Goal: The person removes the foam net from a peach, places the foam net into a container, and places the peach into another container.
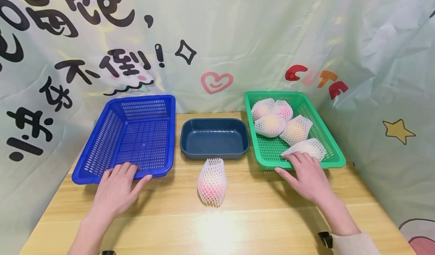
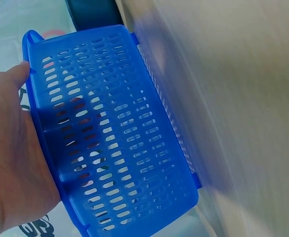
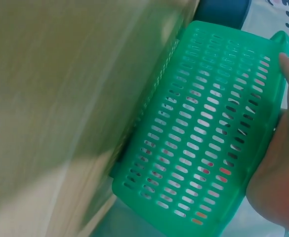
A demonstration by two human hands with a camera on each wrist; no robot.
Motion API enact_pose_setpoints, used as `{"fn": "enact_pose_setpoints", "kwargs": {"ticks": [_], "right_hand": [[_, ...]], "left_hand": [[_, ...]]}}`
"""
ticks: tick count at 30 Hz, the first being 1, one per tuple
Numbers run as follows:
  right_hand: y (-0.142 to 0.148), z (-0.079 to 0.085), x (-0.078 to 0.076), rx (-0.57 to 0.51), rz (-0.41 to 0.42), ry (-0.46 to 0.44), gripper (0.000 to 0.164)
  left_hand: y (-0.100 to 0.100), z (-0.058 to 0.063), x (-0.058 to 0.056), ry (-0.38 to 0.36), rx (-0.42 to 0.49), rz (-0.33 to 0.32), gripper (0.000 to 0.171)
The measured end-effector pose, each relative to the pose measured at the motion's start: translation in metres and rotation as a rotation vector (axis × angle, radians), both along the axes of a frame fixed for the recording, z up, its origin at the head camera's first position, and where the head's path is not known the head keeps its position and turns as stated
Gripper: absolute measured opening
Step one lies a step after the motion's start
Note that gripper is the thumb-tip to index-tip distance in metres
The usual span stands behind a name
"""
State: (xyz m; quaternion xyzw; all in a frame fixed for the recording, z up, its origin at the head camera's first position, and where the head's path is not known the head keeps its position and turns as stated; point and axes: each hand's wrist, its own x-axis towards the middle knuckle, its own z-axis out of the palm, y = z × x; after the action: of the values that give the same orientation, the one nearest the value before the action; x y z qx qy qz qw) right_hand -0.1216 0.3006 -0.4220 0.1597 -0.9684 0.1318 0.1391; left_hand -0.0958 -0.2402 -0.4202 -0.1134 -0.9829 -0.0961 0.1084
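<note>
My left hand (image 1: 117,189) holds the near rim of a blue plastic basket (image 1: 170,134), fingers over the edge and thumb along the outside. In the left wrist view the thumb lies at the rim of the blue basket (image 2: 119,113), and the other fingers are hidden behind it. The near rim of a green basket (image 1: 324,128) is held by my right hand (image 1: 307,177), with its fingertips close to a net-wrapped fruit (image 1: 310,147) inside. The right wrist view shows the perforated wall of the green basket (image 3: 198,128) beside that hand.
Between the baskets stands a dark blue tray (image 1: 214,142). A round fruit in a white foam net (image 1: 212,185) lies in front of it on the wooden table (image 1: 170,225). Several more wrapped fruits (image 1: 270,125) sit in the green basket. A printed cloth (image 1: 217,40) hangs behind.
</note>
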Motion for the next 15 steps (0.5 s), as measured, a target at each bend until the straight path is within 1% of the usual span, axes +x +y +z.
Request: {"fn": "enact_pose_setpoints", "kwargs": {"ticks": [5, 9, 11, 15], "right_hand": [[-0.001, 0.0, 0.001, 0.054, -0.028, -0.012, 0.052], [-0.001, 0.0, 0.001, 0.08, -0.034, -0.006, 0.052], [-0.001, 0.0, 0.001, 0.083, -0.033, -0.006, 0.051], [-0.001, -0.002, 0.001, 0.079, -0.032, -0.006, 0.051]], "left_hand": [[0.002, 0.0, 0.0, 0.03, 0.014, -0.013, 0.052], [0.007, 0.001, -0.002, 0.079, 0.029, -0.056, 0.044], [0.011, 0.0, -0.004, 0.117, 0.062, -0.088, 0.041], [0.022, -0.002, -0.009, 0.219, 0.188, -0.15, 0.043]]}}
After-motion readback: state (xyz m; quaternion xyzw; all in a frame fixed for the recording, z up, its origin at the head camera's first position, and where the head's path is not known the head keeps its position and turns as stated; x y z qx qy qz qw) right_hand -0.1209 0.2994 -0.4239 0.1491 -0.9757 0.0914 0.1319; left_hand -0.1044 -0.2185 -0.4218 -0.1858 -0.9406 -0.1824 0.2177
